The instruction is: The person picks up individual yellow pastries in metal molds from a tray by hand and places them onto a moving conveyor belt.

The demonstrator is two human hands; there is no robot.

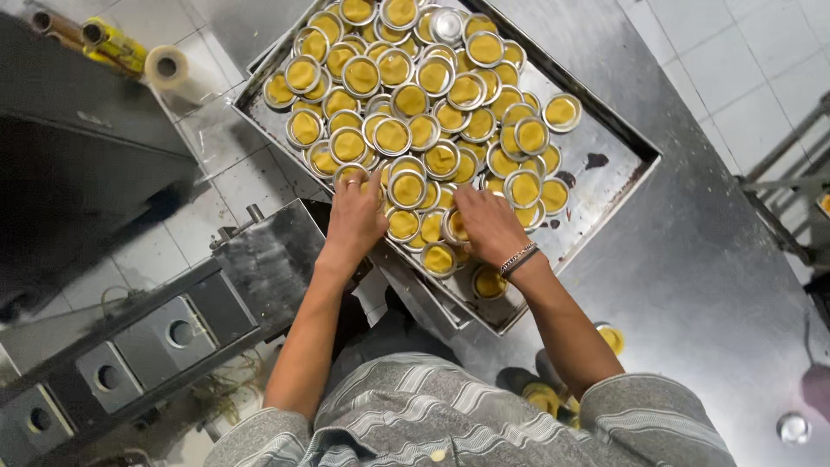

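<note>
While both of my hands rest low on the pile, I read this as the sorting or gathering step: small round metal cups filled with yellow dough (408, 101) lie heaped on a big steel tray (616, 169), which sits tilted across a steel table (709, 259).

My left hand (356, 216) lies palm down over the cups at the near left edge of the heap, fingers curled loosely on one or two of them; I cannot tell if any is really pinched. My right hand (489, 223), with a beaded bracelet (519, 258) at the wrist, covers the cups just beside it, fingers bent around one cup's rim (453, 227), closed on it as far as I can judge.

Most cups crowd the far and middle part of the tray, and the right corner is bare metal with dark smears.

I judge the next move needs a light grasp by the rims, so the soft filling is not dented and stacked neighbours do not slide off the near edge, where one cup (489, 282) sits alone.
</note>
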